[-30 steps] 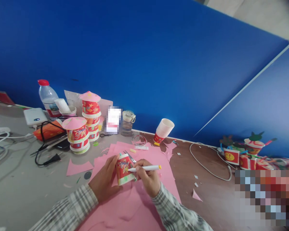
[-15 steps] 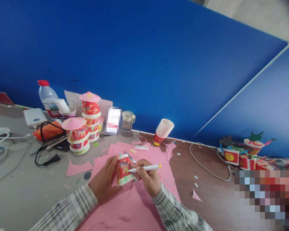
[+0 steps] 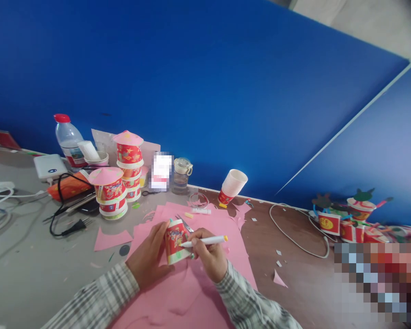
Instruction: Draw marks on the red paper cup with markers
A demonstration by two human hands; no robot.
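A red patterned paper cup (image 3: 174,241) with a pale rim lies tilted in my left hand (image 3: 150,258), whose fingers are wrapped round its left side. My right hand (image 3: 210,260) pinches a white marker (image 3: 208,240) with a yellow end; its tip touches the printed front of the cup. Pink paper sheets (image 3: 222,224) lie under both hands. Partly hidden behind the cup and my right fingers are scissors (image 3: 186,224). A white marker (image 3: 201,211) and a small yellow cap (image 3: 188,215) rest on the pink paper.
Cup towers with pink cone roofs (image 3: 106,178) stand at the left, near a plastic bottle (image 3: 70,141) and black cable (image 3: 77,227). Behind the paper are a glass jar (image 3: 181,176) and stacked cups (image 3: 233,183). A white cable (image 3: 277,228) and decorated cups (image 3: 329,224) lie right.
The marker in my right hand has tilted slightly, its back end a little lower and further left. My left hand and the cup look unchanged.
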